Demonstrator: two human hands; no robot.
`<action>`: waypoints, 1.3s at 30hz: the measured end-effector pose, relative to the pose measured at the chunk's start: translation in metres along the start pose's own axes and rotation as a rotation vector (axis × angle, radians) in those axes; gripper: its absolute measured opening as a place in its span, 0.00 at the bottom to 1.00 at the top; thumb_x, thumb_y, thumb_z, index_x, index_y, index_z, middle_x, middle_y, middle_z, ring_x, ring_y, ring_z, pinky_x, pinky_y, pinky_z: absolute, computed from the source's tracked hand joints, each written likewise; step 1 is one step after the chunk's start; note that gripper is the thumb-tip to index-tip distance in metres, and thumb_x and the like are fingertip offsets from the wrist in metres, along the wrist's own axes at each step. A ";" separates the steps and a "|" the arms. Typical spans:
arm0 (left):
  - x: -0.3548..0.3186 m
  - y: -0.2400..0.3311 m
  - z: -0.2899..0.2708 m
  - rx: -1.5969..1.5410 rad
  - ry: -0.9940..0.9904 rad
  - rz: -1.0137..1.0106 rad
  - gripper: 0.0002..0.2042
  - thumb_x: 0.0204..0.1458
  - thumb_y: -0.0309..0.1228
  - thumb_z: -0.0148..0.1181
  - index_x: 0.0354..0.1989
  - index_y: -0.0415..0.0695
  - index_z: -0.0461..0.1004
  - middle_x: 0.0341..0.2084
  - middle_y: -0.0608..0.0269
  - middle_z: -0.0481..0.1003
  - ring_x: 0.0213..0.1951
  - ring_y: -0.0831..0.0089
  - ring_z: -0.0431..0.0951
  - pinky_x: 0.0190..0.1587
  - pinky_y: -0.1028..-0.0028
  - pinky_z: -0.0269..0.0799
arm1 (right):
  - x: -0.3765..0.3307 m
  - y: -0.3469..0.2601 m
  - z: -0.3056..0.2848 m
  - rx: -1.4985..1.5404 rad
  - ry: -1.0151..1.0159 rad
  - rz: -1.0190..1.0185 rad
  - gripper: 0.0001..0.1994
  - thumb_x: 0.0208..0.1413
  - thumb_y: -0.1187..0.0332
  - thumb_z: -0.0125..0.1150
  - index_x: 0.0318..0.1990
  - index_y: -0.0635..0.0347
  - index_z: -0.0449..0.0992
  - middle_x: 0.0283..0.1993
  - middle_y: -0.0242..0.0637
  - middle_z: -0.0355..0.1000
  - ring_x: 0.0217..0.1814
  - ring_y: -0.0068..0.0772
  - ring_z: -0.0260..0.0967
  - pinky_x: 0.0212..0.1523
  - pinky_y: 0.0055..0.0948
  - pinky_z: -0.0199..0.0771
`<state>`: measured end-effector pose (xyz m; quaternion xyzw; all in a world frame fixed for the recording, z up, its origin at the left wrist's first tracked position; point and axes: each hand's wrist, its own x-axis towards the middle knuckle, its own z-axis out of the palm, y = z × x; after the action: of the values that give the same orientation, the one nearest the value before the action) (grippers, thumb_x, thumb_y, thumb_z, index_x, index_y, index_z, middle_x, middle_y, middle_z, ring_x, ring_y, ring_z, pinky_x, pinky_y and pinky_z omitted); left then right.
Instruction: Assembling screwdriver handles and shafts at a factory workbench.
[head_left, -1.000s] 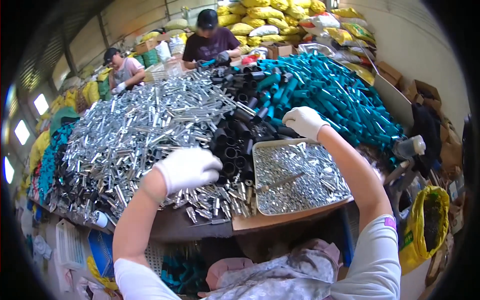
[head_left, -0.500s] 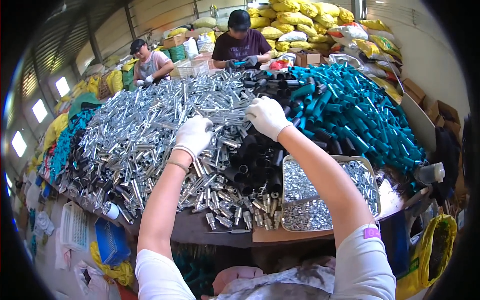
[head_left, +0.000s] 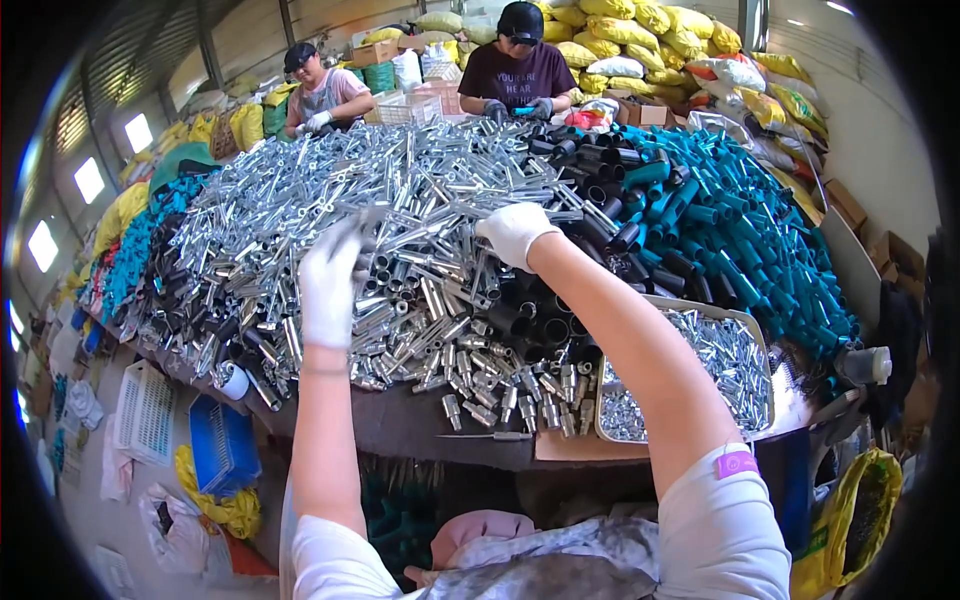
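Observation:
My left hand [head_left: 332, 285], in a white glove with greyed fingertips, hovers over the left-middle of a heap of silvery metal tubes [head_left: 290, 215]. Its fingers are stretched and apart, somewhat blurred, and I see nothing held in them. My right hand [head_left: 515, 235], also white-gloved, is at the right side of the metal heap with its fingers curled inward. Whatever those fingers grip, if anything, is hidden beneath the glove. Black plastic tubes [head_left: 545, 325] lie just below the right hand. Short metal fittings [head_left: 480, 415] lie along the front edge.
Teal tubes [head_left: 745, 250] are piled on the right. A tray of small metal parts [head_left: 690, 325] sits under my right forearm. A thin screwdriver-like tool [head_left: 487, 436] lies at the table edge. Two people work across the heap; yellow sacks [head_left: 625, 35] are stacked behind.
My left hand has moved left, away from the right one, and its fingers have opened out. My right hand has shifted slightly nearer. The whole view has moved a little.

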<state>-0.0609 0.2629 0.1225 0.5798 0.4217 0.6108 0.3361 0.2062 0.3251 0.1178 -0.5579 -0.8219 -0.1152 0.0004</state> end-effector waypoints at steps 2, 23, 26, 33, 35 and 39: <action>-0.039 -0.001 -0.013 -0.043 -0.049 0.136 0.21 0.63 0.25 0.53 0.66 0.37 0.70 0.44 0.59 0.80 0.44 0.76 0.78 0.48 0.75 0.74 | 0.001 -0.009 -0.004 -0.104 -0.012 -0.012 0.12 0.61 0.67 0.56 0.47 0.51 0.84 0.46 0.41 0.83 0.50 0.47 0.82 0.47 0.45 0.81; -0.298 -0.019 0.044 -0.384 -0.442 -0.207 0.26 0.63 0.50 0.60 0.42 0.31 0.78 0.44 0.47 0.81 0.41 0.64 0.81 0.46 0.67 0.76 | -0.397 -0.158 0.069 2.133 0.251 0.704 0.26 0.61 0.56 0.69 0.55 0.66 0.67 0.43 0.43 0.76 0.40 0.34 0.78 0.44 0.35 0.80; -0.317 -0.019 0.062 -0.455 -0.520 -0.163 0.23 0.63 0.47 0.60 0.38 0.33 0.80 0.44 0.48 0.80 0.46 0.63 0.79 0.50 0.66 0.73 | -0.408 -0.173 0.079 2.445 0.117 0.738 0.26 0.64 0.51 0.64 0.57 0.64 0.68 0.40 0.41 0.76 0.37 0.33 0.75 0.42 0.34 0.78; -0.324 -0.008 0.069 -0.430 -0.511 -0.270 0.26 0.61 0.50 0.62 0.44 0.32 0.77 0.46 0.49 0.77 0.47 0.63 0.77 0.52 0.64 0.73 | -0.418 -0.174 0.078 2.473 0.250 0.662 0.27 0.61 0.49 0.68 0.54 0.63 0.69 0.38 0.40 0.75 0.37 0.31 0.74 0.41 0.31 0.74; -0.321 -0.012 0.074 -0.407 -0.375 -0.278 0.22 0.66 0.43 0.57 0.41 0.29 0.78 0.44 0.51 0.78 0.44 0.67 0.77 0.48 0.69 0.71 | -0.412 -0.162 0.072 2.314 0.264 0.673 0.25 0.60 0.55 0.70 0.53 0.64 0.68 0.40 0.43 0.76 0.37 0.33 0.76 0.43 0.33 0.77; -0.306 -0.008 0.083 -0.558 -0.335 -0.378 0.21 0.66 0.44 0.58 0.48 0.32 0.76 0.38 0.61 0.78 0.36 0.77 0.77 0.39 0.76 0.72 | -0.407 -0.147 0.059 2.205 0.412 0.708 0.23 0.61 0.57 0.70 0.53 0.64 0.69 0.42 0.40 0.78 0.43 0.28 0.77 0.43 0.28 0.76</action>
<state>0.0515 0.0011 -0.0175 0.4699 0.2779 0.5258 0.6523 0.2327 -0.0890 -0.0203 -0.4240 -0.2606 0.5768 0.6478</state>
